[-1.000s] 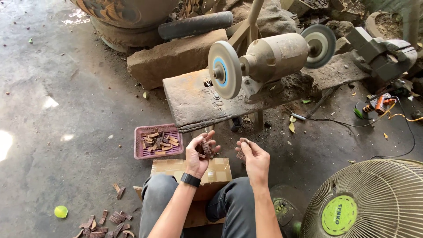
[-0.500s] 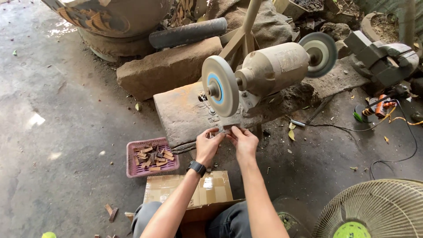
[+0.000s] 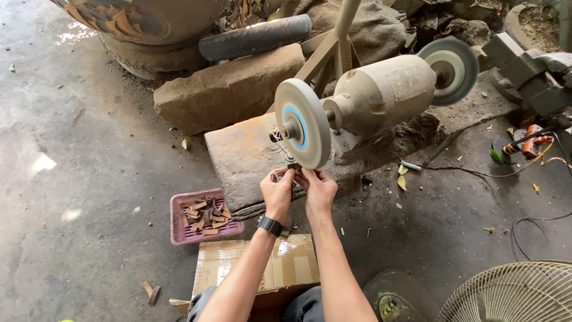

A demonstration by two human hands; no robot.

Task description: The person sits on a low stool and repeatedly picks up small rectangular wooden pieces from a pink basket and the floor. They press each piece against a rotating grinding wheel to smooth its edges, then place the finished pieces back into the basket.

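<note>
My left hand and my right hand are raised together just under the rim of the left grinding wheel of a dusty bench grinder. Both pinch one small brown wooden piece between the fingertips, close to the wheel's lower edge. A black watch sits on my left wrist. Whether the piece touches the wheel I cannot tell. The grinder's second wheel is at the far right end.
A pink basket of several small brown pieces lies left of my arm, beside a cardboard box. The grinder stands on a stone slab. A fan grille, cables, stone blocks and a large pot surround the spot.
My hands rose from my lap to the grinding wheel and came together on the small piece. The camera moved closer to the grinder.
</note>
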